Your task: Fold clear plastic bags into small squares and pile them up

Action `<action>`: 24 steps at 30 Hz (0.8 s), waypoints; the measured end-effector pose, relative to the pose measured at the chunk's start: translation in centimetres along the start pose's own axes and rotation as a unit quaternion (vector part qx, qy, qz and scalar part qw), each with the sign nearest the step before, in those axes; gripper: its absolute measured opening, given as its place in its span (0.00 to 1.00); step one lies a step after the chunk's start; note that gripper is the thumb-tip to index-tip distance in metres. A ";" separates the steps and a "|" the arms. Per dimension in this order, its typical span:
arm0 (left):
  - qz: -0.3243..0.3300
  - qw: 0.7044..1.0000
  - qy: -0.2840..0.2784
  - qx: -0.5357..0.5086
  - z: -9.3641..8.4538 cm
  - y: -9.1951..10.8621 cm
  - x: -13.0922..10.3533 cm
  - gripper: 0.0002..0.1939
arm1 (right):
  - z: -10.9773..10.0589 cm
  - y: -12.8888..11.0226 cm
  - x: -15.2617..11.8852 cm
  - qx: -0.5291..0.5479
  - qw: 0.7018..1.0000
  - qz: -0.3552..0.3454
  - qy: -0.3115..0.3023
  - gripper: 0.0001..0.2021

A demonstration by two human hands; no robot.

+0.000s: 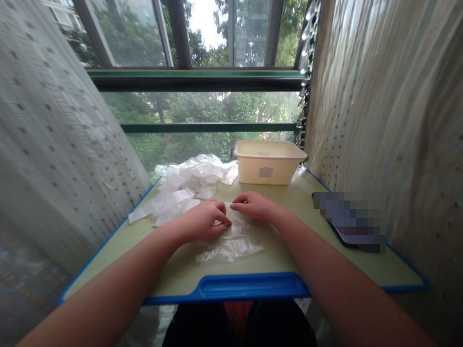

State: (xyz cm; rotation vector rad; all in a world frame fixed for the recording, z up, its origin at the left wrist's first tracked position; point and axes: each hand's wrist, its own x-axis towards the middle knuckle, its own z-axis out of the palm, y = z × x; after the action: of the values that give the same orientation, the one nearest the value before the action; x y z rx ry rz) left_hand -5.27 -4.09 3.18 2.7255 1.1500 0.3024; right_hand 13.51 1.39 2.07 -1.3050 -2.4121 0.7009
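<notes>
A thin, clear plastic bag [231, 248] lies crinkled on the tabletop in front of me, partly under my hands. My left hand [202, 220] rests over its left side, with thumb and index fingertips brought together on the plastic. From the right, my right hand [255, 206] pinches the bag's far edge between thumb and curled fingers. The two hands are close but apart. Beyond my left hand lies a loose pile of crumpled clear and white plastic bags [191, 173].
The pale green table [285, 255] has a blue rim with a front tray groove [253, 285]. A cream plastic bin [267, 168] stands at the back right. On the right lies a phone [347, 224], partly blurred out. Curtains hang on both sides, a window behind.
</notes>
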 end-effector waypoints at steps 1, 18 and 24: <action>-0.002 1.000 -0.004 0.012 -0.1 0.1 -0.1 0.12 | 0.0 -0.1 0.0 0.013 1.000 0.007 -0.009 0.16; -0.010 0.991 -0.063 0.114 -0.1 1.1 -1.1 0.14 | -0.5 -0.5 -1.6 -0.056 0.981 -0.185 -0.002 0.09; -0.063 0.992 -0.068 0.089 -0.2 1.2 -1.3 0.15 | -0.9 -1.2 -2.1 -0.064 0.984 -0.154 -0.069 0.11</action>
State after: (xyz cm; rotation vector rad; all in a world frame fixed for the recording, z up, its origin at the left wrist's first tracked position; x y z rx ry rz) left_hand -5.36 -5.83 3.52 2.7542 1.3638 -0.0036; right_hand 14.24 -0.70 3.39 -0.9197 -2.7285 0.5731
